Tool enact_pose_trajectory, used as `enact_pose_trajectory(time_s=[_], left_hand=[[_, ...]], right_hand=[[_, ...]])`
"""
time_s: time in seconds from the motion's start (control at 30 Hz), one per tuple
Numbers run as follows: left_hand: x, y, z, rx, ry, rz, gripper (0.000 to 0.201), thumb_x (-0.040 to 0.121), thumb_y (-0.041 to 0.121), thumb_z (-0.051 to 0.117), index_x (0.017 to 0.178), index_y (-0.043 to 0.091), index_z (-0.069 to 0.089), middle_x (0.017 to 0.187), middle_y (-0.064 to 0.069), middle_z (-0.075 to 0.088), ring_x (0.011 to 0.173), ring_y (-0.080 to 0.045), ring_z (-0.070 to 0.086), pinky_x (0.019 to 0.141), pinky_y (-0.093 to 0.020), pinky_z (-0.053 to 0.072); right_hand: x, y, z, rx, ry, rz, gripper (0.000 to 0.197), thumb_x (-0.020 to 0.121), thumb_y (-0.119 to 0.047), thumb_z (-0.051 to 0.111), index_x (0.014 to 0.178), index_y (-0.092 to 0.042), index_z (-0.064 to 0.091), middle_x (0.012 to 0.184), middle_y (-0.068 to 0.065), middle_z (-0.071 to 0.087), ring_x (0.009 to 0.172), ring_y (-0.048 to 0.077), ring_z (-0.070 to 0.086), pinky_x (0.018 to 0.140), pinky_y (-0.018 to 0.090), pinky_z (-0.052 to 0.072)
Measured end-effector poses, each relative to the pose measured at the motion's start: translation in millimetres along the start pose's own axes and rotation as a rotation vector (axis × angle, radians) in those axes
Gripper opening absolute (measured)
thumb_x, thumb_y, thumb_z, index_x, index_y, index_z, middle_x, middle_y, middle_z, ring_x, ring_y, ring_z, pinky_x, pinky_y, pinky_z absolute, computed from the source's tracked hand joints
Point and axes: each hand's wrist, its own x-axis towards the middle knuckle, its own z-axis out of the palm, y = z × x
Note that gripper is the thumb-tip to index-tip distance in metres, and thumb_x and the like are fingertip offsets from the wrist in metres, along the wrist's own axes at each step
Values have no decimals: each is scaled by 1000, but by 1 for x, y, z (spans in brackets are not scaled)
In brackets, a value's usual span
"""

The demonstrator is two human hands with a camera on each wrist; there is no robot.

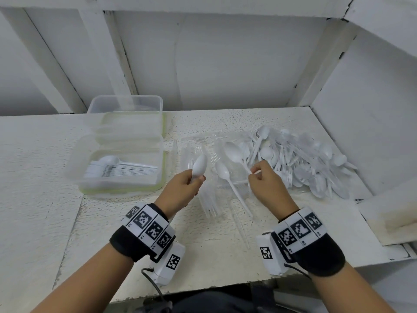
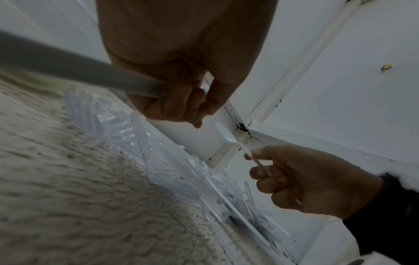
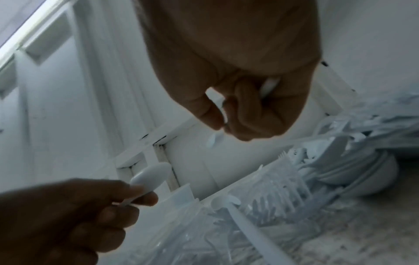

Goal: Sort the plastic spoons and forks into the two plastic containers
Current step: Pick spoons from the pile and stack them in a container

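Note:
My left hand grips a white plastic spoon by its handle, bowl up, just right of the near container, which holds a neat stack of spoons. My right hand pinches the handle of a second white spoon above the table. In the right wrist view the right hand curls round that handle, and the left hand shows with its spoon. A far clear container stands behind the near one. The mixed pile of spoons and forks lies at the right.
A loose spoon lies between my hands, its handle pointing toward me. Clear forks are spread on the table in the middle. White walls close in behind and at the right, and the table's front edge is near my wrists.

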Motion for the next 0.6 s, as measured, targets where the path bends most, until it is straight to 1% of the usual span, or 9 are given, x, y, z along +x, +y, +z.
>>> enact_pose_trajectory(time_s=[0.07,0.1,0.17,0.23,0.3,0.37,0.47,0.53,0.6], left_hand=[[2,0,1,22,11,14,29,94,23,48,100,-3,58,66,0,38,57,-13,34,51,-23,29],[4,1,2,65,16,32,29,94,23,49,96,-5,57,66,-1,36,57,-14,33,53,-25,28],[9,6,5,226,26,76,27,92,23,51,81,-1,55,63,0,36,55,-14,32,54,-25,26],[18,16,13,412,30,127,26,91,25,52,68,13,49,60,3,40,52,-11,36,51,-23,27],[30,25,24,568,-11,133,20,91,28,52,73,19,55,64,7,49,53,-8,43,49,-21,31],[40,31,38,732,-71,98,25,92,34,50,79,14,60,66,5,52,55,-10,47,48,-21,35],[50,32,51,929,-118,59,40,91,48,48,70,15,44,63,3,48,54,-11,45,46,-22,34],[54,30,54,979,-150,43,44,90,52,48,67,16,40,63,3,47,53,-10,44,46,-22,33],[56,28,54,963,-176,26,42,90,50,50,65,17,39,63,3,47,53,-10,43,46,-23,32]], right_hand=[[0,1,-4,76,42,-28,21,98,-31,41,115,-20,47,87,-5,54,72,10,50,59,22,37],[1,2,-7,90,65,-52,23,99,-33,39,116,-22,50,89,-6,55,75,10,52,62,23,37],[2,4,-12,120,91,-75,21,99,-28,39,109,-21,56,77,-4,53,66,13,49,61,24,38],[6,7,-20,136,100,-55,19,98,-16,40,100,-19,59,70,2,50,64,17,47,59,27,39],[12,10,-30,113,151,-31,20,94,-9,42,95,-14,61,70,4,50,61,17,43,55,26,35],[19,11,-41,47,223,-30,18,93,-12,44,90,-7,61,72,5,50,59,15,40,55,26,32],[28,19,-53,-104,262,-11,28,94,-21,45,78,0,53,70,9,48,63,17,40,55,27,31],[31,26,-56,-186,246,12,29,93,-20,46,71,-2,50,66,7,47,63,19,41,55,26,30],[34,32,-57,-258,210,24,31,92,-19,47,64,-5,47,62,6,45,61,19,41,54,27,30]])
